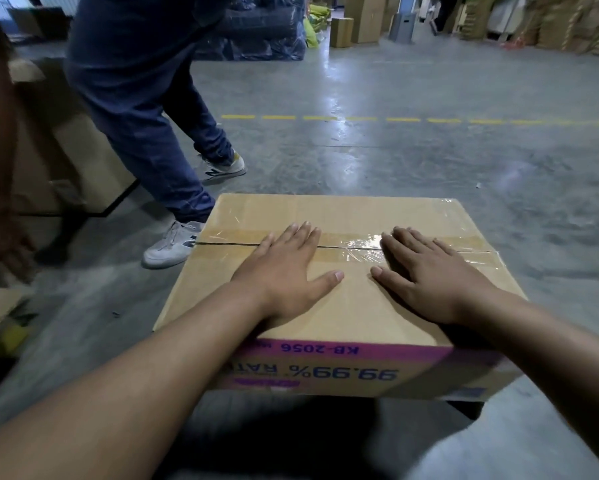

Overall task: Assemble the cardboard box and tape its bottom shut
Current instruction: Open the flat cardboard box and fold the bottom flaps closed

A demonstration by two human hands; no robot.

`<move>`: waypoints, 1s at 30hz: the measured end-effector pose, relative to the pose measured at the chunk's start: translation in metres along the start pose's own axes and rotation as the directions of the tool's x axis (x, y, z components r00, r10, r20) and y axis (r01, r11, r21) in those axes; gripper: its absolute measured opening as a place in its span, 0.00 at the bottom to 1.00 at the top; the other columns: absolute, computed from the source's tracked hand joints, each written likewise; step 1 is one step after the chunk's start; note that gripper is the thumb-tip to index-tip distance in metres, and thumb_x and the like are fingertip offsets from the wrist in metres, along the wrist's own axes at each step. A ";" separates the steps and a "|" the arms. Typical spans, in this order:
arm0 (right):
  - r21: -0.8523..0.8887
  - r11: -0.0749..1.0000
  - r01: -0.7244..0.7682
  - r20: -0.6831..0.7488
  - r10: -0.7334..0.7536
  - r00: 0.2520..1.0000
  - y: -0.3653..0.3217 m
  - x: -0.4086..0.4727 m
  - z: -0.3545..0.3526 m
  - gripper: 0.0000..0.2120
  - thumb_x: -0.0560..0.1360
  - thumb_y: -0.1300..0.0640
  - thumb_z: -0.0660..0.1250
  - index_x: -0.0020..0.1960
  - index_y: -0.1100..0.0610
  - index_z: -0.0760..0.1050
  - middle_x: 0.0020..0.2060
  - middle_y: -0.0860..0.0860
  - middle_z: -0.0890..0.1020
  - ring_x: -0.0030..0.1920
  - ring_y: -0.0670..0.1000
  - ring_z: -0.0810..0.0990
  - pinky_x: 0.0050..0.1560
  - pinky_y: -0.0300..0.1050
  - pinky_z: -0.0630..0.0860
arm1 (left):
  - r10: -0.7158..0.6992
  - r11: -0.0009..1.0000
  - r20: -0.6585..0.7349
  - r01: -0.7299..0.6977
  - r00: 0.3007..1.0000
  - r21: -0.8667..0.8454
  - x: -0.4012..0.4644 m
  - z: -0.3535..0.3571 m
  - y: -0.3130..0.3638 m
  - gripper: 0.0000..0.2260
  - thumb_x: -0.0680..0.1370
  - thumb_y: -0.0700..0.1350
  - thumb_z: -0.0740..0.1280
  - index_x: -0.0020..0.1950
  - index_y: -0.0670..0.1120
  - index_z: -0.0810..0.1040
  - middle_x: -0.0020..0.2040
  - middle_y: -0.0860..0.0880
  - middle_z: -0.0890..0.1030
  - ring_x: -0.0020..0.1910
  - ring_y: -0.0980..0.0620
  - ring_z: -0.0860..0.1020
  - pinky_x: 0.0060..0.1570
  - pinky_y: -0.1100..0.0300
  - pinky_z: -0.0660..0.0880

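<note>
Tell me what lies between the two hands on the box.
Head view: between left hand and right hand, bare cardboard box top and the taped seam.

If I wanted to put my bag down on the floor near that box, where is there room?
Right of the cardboard box the concrete floor is bare, and beyond it too, up to the dashed yellow line. The left is crowded: a standing person's legs and another carton. Both hands lie flat on the box top.

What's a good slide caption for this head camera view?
Both hands press flat on the taped seam of an upturned cardboard box.
</note>
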State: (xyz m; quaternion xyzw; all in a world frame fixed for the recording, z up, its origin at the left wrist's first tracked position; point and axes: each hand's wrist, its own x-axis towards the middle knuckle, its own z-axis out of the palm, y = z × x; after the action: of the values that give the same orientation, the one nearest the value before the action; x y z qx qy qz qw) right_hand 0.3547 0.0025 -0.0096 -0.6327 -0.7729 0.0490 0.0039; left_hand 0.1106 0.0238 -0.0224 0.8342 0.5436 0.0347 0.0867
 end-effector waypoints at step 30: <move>-0.075 0.992 0.097 0.004 -0.097 0.995 -0.040 0.007 0.036 0.32 0.79 0.43 0.44 0.78 0.59 0.51 0.78 0.57 0.52 0.78 0.55 0.47 0.75 0.56 0.45 | 0.005 0.981 0.000 -0.005 1.000 -0.195 -0.011 0.077 -0.023 0.34 0.78 0.68 0.47 0.80 0.56 0.43 0.79 0.58 0.40 0.77 0.60 0.37 0.76 0.49 0.39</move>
State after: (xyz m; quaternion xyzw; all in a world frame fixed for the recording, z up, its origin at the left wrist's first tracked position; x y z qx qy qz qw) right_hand 0.3118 -0.0011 -0.0424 -0.5941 -0.8040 0.0196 -0.0175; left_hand 0.0976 0.0149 -0.1014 0.8231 0.5353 0.0880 0.1679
